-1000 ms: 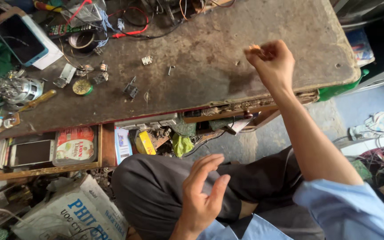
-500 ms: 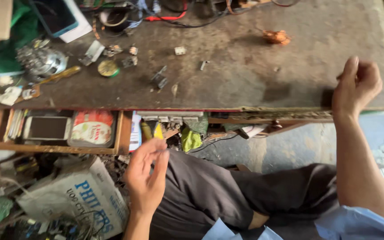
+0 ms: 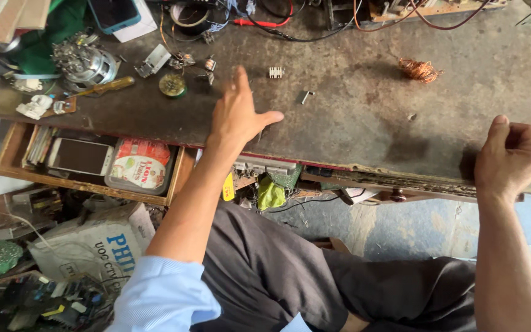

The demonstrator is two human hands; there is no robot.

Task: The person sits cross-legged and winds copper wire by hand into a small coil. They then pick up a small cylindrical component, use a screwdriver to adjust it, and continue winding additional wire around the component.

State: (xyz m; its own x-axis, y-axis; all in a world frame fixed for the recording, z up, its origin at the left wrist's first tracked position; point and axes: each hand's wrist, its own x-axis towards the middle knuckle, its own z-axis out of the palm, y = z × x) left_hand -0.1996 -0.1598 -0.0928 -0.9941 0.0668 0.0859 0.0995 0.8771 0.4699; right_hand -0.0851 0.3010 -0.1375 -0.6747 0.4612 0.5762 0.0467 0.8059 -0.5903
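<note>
Where the left hand lies: the left hand (image 3: 238,117) is palm down on the workbench (image 3: 351,123) near its front edge, fingers spread apart, index pointing up the bench; it clasps nothing.
Right hand: the right hand (image 3: 511,157) is curled together into a loose fist on the front lip of the bench, well apart from the left; whether anything sits inside the fist cannot be told.
Nearest things: a small white ribbed part (image 3: 275,72) lies just beyond the left fingertips, a bent metal clip (image 3: 305,96) is near the thumb side, and a cluster of small dark parts (image 3: 207,75) sits beside the index finger.
Progress, as judged: none of these pieces is picked up; every one lies loose on the bench, so any gripping is not yet done.
Farther items: a tangle of copper wire (image 3: 420,69) lies between the two hands, towards the back; a brass-coloured disc (image 3: 173,85) and a yellow-handled screwdriver (image 3: 109,86) lie to the left.
Open room: the broad bare stretch of bench between the hands carries only the wire tangle and a few specks.
Edges: the worn front lip runs under both wrists; below it an open drawer (image 3: 7,157) holding a phone (image 3: 80,156) juts out at the left.
Crowded zone: the back and left of the bench are thick with cables and parts.
</note>
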